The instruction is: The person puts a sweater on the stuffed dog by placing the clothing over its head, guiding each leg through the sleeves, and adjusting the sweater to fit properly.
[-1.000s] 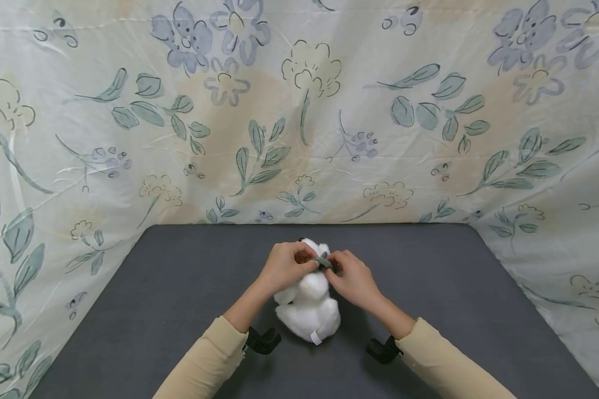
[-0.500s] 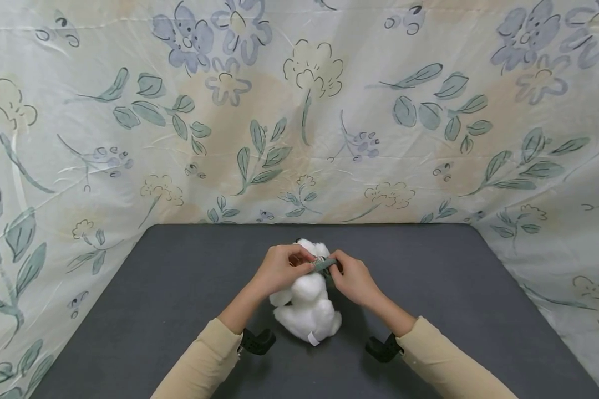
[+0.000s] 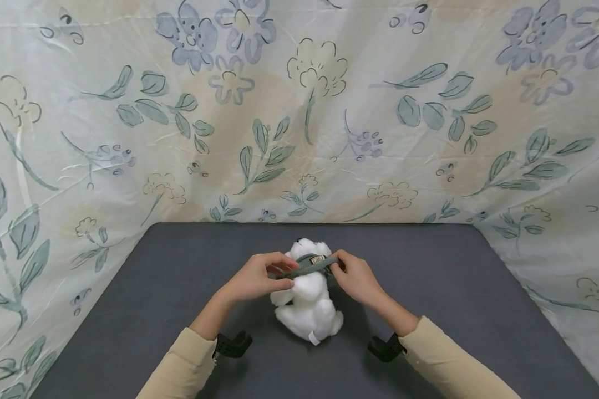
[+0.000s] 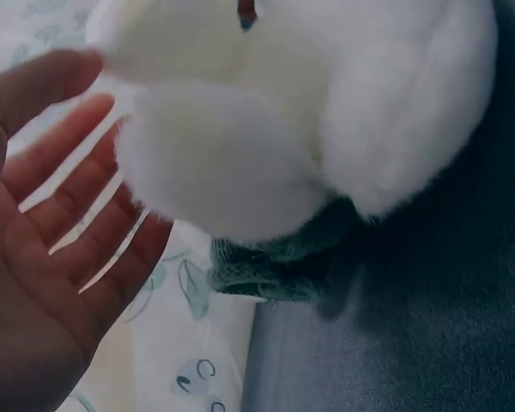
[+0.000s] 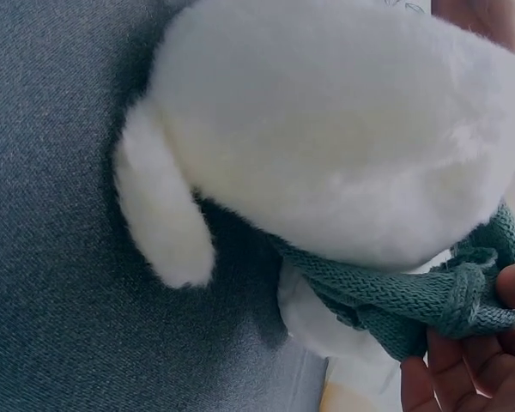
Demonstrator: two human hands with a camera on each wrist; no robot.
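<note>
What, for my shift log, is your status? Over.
Right hand pinching green knit scarf; left hand spread beside white plush animal; scarf at its neck; no obstruction seen.

right grip point(image 5: 470, 367) pinches green knit band point(image 5: 386, 296) against white plush point(image 5: 343, 129), grey cloth point(image 5: 51, 240) alongside

From the head view, with 12 o'clock at the desk's far edge, the plush toy point(image 3: 304, 305) rests on the desk point(image 3: 179, 288), its head at 12 o'clock and a tag point(image 3: 314, 338) at 6. The band point(image 3: 305, 267) lies across the toy's upper back, toward 12. The left hand point(image 3: 259, 277) is at 10 o'clock from the toy's trunk; the right hand point(image 3: 356, 280) is at 2, its fingers on the band's 3 o'clock end. Beyond the desk, cloth point(image 3: 299, 119) runs from 9 through 12 to 3 o'clock.
</note>
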